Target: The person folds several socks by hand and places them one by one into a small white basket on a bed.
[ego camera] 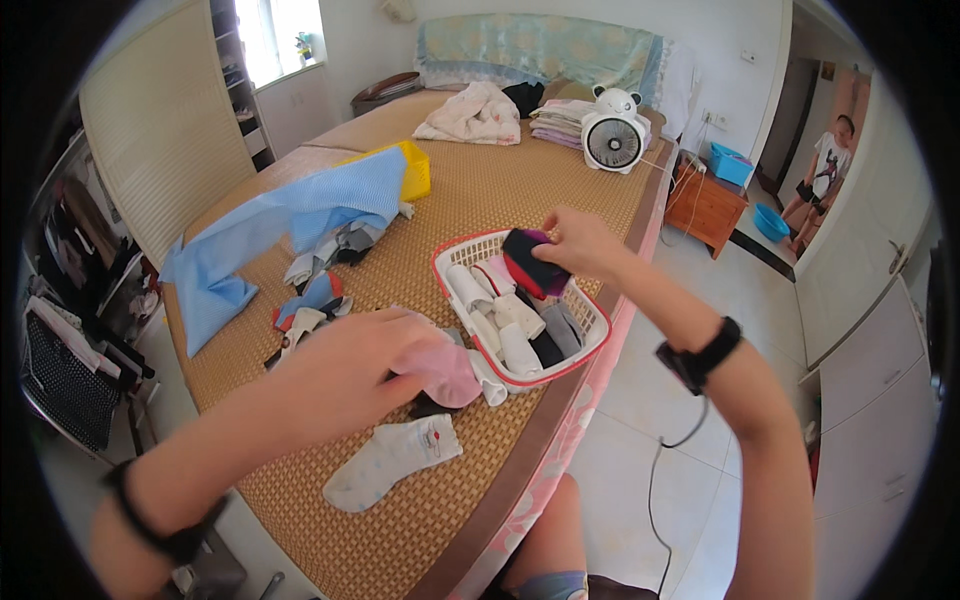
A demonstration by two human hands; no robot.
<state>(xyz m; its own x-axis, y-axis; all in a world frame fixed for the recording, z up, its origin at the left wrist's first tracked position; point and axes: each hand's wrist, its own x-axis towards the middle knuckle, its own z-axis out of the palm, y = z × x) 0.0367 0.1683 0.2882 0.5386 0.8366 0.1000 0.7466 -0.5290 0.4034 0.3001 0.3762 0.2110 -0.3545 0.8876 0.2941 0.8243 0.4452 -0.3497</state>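
Note:
My right hand (581, 244) grips a folded bundle of black, red and purple fabric (529, 262) over the far end of a white plastic basket (602, 322) with a red rim. Rolled and folded socks in white, grey and black fill much of the basket, among them a white roll (519, 349) and a grey one (562, 328). Nearer to me, my left hand (367, 360) has hold of a pink sock (450, 375); its fingertips are partly hidden. A pale sock with a small printed figure (394, 461) lies flat on the woven mat (495, 480) below that hand.
Loose socks and clothes (311, 304) lie beyond my left forearm, beside a blue cloth (300, 202) draped over a yellow basket (418, 172). A panda-shaped fan (615, 139) stands farther back. A person (829, 169) is in the doorway. A cable (651, 487) hangs from my right wrist strap.

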